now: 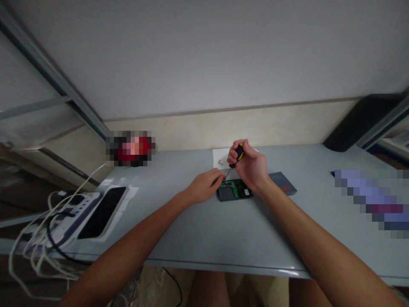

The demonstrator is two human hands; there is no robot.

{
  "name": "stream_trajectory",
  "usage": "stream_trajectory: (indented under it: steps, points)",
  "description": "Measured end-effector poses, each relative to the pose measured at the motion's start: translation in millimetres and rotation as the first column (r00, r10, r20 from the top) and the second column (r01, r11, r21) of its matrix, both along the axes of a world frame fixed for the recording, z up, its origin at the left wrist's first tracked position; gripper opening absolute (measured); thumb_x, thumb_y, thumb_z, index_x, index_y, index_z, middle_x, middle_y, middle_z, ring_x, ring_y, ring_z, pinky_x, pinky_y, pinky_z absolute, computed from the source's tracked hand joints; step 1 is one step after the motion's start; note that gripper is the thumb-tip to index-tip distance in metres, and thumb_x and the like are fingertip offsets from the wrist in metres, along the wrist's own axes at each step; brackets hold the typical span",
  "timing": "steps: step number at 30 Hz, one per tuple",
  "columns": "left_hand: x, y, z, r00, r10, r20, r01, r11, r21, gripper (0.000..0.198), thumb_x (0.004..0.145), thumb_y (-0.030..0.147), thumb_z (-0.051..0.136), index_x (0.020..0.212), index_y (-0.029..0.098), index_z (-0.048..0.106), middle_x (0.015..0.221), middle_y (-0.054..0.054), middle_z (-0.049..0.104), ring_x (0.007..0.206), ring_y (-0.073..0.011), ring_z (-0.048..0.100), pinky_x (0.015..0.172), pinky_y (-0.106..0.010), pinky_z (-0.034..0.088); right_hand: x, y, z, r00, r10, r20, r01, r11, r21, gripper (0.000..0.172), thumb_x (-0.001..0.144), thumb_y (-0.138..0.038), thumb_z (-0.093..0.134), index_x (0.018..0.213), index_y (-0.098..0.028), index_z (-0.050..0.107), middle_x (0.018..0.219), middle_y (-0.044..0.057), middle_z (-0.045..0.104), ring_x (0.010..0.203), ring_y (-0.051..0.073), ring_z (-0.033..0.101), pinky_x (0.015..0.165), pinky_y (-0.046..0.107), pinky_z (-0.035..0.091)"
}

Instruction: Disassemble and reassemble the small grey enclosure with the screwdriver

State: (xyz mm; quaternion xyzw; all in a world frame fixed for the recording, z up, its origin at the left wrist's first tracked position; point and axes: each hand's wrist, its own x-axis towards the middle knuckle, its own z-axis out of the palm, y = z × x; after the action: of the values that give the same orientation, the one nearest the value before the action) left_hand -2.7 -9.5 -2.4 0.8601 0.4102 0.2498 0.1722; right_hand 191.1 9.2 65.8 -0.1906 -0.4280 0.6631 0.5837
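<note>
A small dark device lies opened near the middle of the grey table, with a green circuit board showing on top. My right hand is closed round a screwdriver with a black and yellow handle, held upright, its thin shaft pointing down at the board's left end. My left hand rests at the device's left edge, fingers curled against it beside the screwdriver tip. A white paper sheet with tiny dark screws lies just behind the hands.
A dark grey flat cover lies right of the device. At the left table edge sit a black phone on a white sheet, a white power strip and tangled white cables. A black object leans at the back right.
</note>
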Motion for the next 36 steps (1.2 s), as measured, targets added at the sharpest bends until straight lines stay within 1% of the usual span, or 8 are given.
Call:
stream_trajectory:
  steps: [6, 10, 15, 20, 23, 29, 36]
  points:
    - [-2.1, 2.0, -4.0, 1.0, -0.019, 0.006, 0.019, 1.0, 0.004, 0.034, 0.117, 0.037, 0.038, 0.111, 0.022, 0.068, 0.105, -0.005, 0.07, 0.097, -0.0204, 0.067, 0.092, -0.035, 0.052, -0.7, 0.8, -1.2, 1.0, 0.003, 0.009, -0.003, 1.0, 0.003, 0.042, 0.102, -0.062, 0.067, 0.084, -0.024, 0.061, 0.073, -0.001, 0.044, 0.064, 0.015, 0.042, 0.062, 0.031, 0.042]
    - [-1.8, 2.4, -3.7, 1.0, -0.021, 0.001, 0.021, 1.0, 0.01, 0.034, 0.117, 0.037, 0.038, 0.109, 0.022, 0.067, 0.103, -0.005, 0.07, 0.096, -0.0203, 0.066, 0.091, -0.035, 0.052, -0.9, 0.7, -0.8, 1.0, 0.001, -0.021, 0.0, 1.0, 0.014, 0.041, 0.103, -0.06, 0.068, 0.084, -0.024, 0.062, 0.073, -0.001, 0.044, 0.064, 0.015, 0.042, 0.061, 0.03, 0.041]
    - [-1.4, 2.4, -2.6, 1.0, -0.016, -0.005, 0.016, 1.0, 0.013, 0.033, 0.117, 0.036, 0.04, 0.105, 0.021, 0.066, 0.1, -0.004, 0.068, 0.093, -0.0201, 0.064, 0.088, -0.034, 0.05, -1.2, -0.4, 1.0, 1.0, -0.018, -0.002, 0.018, 1.0, 0.005, 0.042, 0.103, -0.06, 0.066, 0.083, -0.024, 0.06, 0.073, -0.001, 0.043, 0.064, 0.015, 0.041, 0.062, 0.031, 0.041]
    - [-2.0, 2.2, -2.8, 1.0, -0.023, 0.009, 0.023, 1.0, 0.001, 0.032, 0.116, 0.035, 0.04, 0.102, 0.021, 0.065, 0.098, -0.003, 0.065, 0.09, -0.0192, 0.062, 0.085, -0.033, 0.048, -0.8, 0.5, -1.2, 0.999, 0.01, -0.052, -0.009, 1.0, 0.012, 0.038, 0.101, -0.056, 0.07, 0.084, -0.023, 0.063, 0.073, -0.001, 0.043, 0.064, 0.015, 0.04, 0.061, 0.03, 0.038]
    - [-2.6, 2.1, -3.2, 1.0, -0.024, 0.012, 0.024, 1.0, -0.01, 0.031, 0.116, 0.034, 0.04, 0.102, 0.021, 0.064, 0.098, -0.003, 0.065, 0.09, -0.0188, 0.061, 0.084, -0.032, 0.047, 0.1, 2.1, -2.6, 0.998, 0.02, -0.052, -0.019, 1.0, 0.01, 0.039, 0.1, -0.057, 0.071, 0.084, -0.023, 0.063, 0.073, -0.001, 0.044, 0.064, 0.015, 0.04, 0.061, 0.03, 0.038]
    - [-2.6, 2.4, -4.1, 1.0, -0.012, 0.013, 0.013, 1.0, -0.022, 0.03, 0.116, 0.033, 0.04, 0.102, 0.021, 0.064, 0.098, -0.003, 0.066, 0.088, -0.0184, 0.061, 0.083, -0.032, 0.046, 1.8, 3.9, -3.0, 0.998, 0.008, -0.062, -0.01, 1.0, -0.019, 0.041, 0.104, -0.058, 0.066, 0.084, -0.023, 0.061, 0.072, -0.002, 0.043, 0.062, 0.014, 0.041, 0.061, 0.03, 0.04]
    - [-1.4, 2.2, -2.6, 1.0, -0.018, -0.004, 0.018, 1.0, -0.002, 0.031, 0.117, 0.035, 0.04, 0.101, 0.021, 0.063, 0.098, -0.003, 0.066, 0.088, -0.0187, 0.061, 0.082, -0.032, 0.046, 1.4, 4.6, -3.3, 0.997, 0.007, -0.076, -0.009, 1.0, -0.025, 0.042, 0.105, -0.058, 0.065, 0.083, -0.023, 0.06, 0.072, -0.001, 0.043, 0.062, 0.014, 0.041, 0.06, 0.029, 0.04]
